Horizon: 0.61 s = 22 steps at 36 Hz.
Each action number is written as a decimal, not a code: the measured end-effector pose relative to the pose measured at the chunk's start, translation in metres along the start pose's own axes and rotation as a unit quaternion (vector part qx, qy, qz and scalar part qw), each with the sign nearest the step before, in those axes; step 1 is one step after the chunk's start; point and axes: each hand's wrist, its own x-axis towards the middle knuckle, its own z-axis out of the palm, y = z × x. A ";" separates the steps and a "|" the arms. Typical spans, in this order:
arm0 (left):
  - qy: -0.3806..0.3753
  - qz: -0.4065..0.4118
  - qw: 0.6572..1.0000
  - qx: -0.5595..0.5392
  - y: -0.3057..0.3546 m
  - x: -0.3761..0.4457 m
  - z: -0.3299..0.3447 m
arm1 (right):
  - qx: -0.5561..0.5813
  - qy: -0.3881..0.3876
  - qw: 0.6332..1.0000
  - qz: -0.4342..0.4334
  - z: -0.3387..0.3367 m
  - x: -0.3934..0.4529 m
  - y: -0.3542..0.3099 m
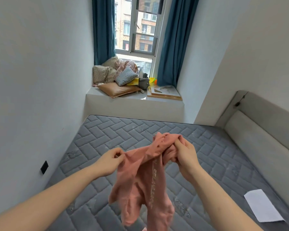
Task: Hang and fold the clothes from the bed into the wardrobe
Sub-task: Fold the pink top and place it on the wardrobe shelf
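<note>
While the garment hangs in the air above the bed, the left hand pinches one edge and the right hand clutches a bunched handful higher up. To do this well, I would spread the hands apart along one hem or waistband until the cloth hangs flat, find matching corners, then lay it on the mattress to fold rather than folding in mid-air. A pale line of lettering runs down the pink fabric, too blurred to read. A white sheet of paper lies on the mattress, well to the right; no writing shows on it.
</note>
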 end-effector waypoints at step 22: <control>0.074 0.013 0.996 0.051 0.031 0.027 0.078 | -0.083 0.027 0.987 -0.132 -0.022 0.006 -0.084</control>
